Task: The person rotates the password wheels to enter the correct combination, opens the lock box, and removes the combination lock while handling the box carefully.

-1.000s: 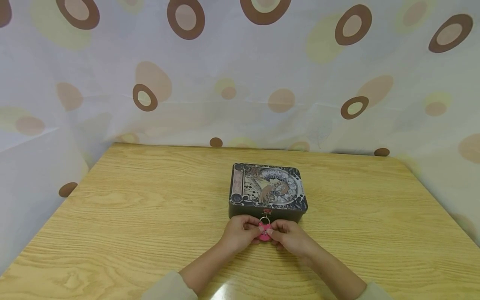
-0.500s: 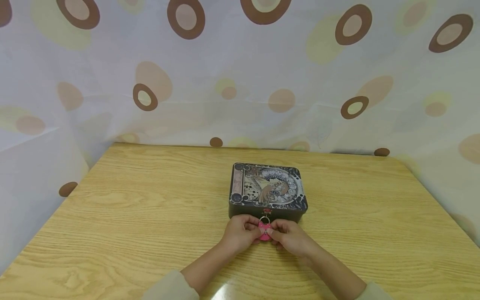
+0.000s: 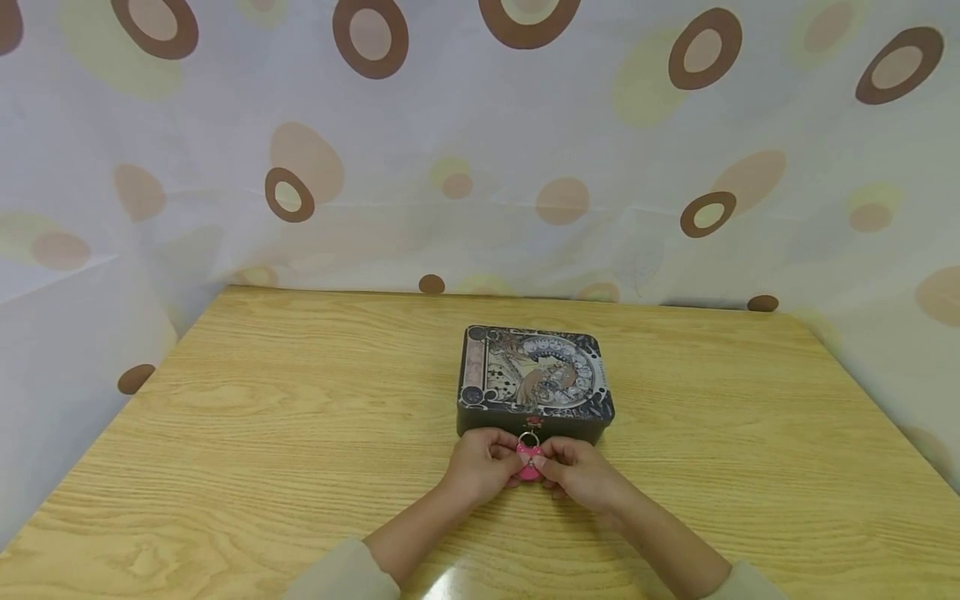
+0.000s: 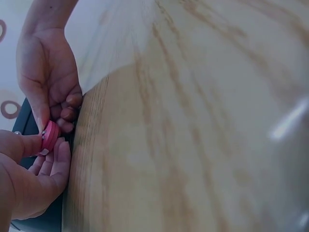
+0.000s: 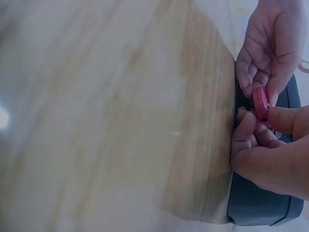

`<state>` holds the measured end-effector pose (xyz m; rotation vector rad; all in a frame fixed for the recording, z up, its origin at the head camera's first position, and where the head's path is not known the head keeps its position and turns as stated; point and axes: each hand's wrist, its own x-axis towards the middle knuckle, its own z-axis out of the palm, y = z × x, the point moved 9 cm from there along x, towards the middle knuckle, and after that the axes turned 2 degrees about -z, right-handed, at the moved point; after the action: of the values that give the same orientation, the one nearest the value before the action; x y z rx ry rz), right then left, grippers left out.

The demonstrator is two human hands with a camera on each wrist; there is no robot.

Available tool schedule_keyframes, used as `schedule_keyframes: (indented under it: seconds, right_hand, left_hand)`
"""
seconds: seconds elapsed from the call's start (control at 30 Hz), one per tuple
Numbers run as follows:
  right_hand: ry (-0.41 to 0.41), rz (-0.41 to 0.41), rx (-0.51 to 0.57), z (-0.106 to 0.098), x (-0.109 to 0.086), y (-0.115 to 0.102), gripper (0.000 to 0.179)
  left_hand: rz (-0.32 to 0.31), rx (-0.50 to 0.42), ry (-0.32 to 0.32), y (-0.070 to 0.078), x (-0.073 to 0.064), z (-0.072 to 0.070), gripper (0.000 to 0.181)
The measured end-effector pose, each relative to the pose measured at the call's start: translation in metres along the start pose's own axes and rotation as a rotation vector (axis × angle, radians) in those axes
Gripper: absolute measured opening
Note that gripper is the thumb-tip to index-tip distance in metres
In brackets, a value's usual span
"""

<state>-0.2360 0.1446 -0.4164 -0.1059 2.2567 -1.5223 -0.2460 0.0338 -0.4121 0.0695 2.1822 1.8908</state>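
Note:
A pink padlock [image 3: 529, 474] with a silver shackle and small dials on its face is at the front of a dark decorated tin box [image 3: 551, 371]. Its shackle stands up at the red latch [image 3: 534, 422] on the front wall. From the left, my left hand [image 3: 478, 468] pinches the lock body, thumb on the dial face. My right hand [image 3: 587, 477] pinches the opposite side the same way. Both wrist views show the red-pink lock body [image 4: 50, 136] edge-on between the two hands, with fingers curled behind it. The thumbs partly hide the dials.
The box sits on a wood-grain table [image 3: 300, 400], its lid down. Behind the table hangs a pale curtain [image 3: 480, 167] with brown and yellow circles. Light sleeves [image 3: 345, 575] reach in from the front edge.
Both thumbs shift slightly on the padlock's face, and the dials show less than a second ago. The box and the arms stay in nearly the same place.

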Motion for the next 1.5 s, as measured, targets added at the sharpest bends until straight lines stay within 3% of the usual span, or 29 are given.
schedule_keyframes:
  seconds: [0.33, 0.77, 1.07, 1.5]
  right_hand:
    - [-0.004, 0.003, 0.007, 0.0003, 0.0000, 0.0006, 0.014]
    - [-0.013, 0.002, 0.012, 0.0008, -0.0006, 0.0003, 0.014]
    - [-0.017, -0.003, 0.019, 0.0010, -0.0014, -0.0007, 0.015]
    - [-0.002, -0.017, 0.014, 0.0013, -0.0011, -0.0015, 0.015]
  left_hand:
    - [0.001, 0.022, -0.003, 0.0001, -0.0007, 0.0000, 0.014]
    - [-0.047, -0.015, -0.005, -0.0027, -0.0008, -0.0016, 0.019]
    - [-0.028, -0.051, -0.044, -0.0005, -0.0027, 0.0001, 0.020]
    - [-0.018, -0.048, -0.019, 0.0001, -0.0026, 0.0001, 0.016]
